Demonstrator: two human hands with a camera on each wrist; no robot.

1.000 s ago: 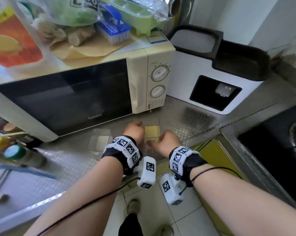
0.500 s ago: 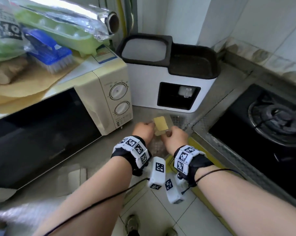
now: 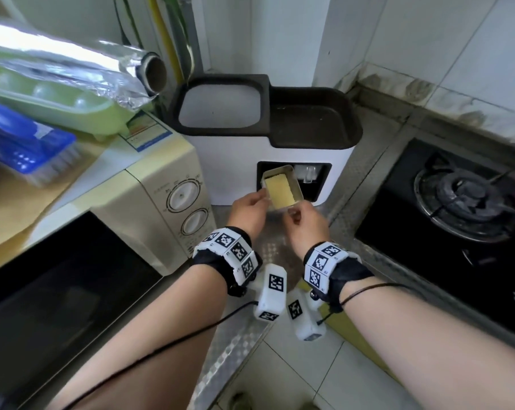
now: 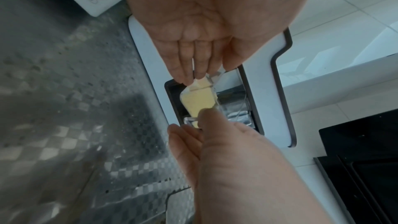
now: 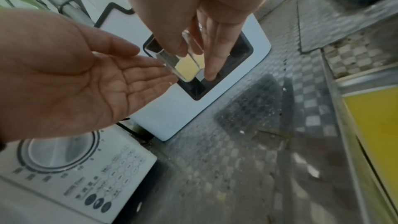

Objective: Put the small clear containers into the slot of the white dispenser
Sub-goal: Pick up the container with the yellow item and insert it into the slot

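My right fingers (image 5: 212, 52) pinch the near end wall of the clear container (image 3: 282, 189), thumb on one face and fingertips on the other, while my left hand (image 3: 248, 213) lies flat-fingered along its left side, steadying it without curling round it. My right hand (image 3: 308, 224) sits just below the container at the middle of the head view. The container is tilted, its far end already inside the dark slot (image 3: 316, 184) at the front of the white dispenser (image 3: 229, 161), its near end still out over the desk (image 3: 272, 250). A second clear piece shows deeper in the slot, towards its right; I cannot tell what it is. A yellow block (image 4: 198, 102) lies loose inside the box. I judge the box light, stiff and thin-walled, with slick faces that could slide out of a loose pinch, and brittle enough to crack if squeezed hard or jammed against the slot's edge. The end wall and the long rims are the sound places to hold; tipping it steeply could shift the block. The microwave (image 3: 149, 202) stands just left of the dispenser.
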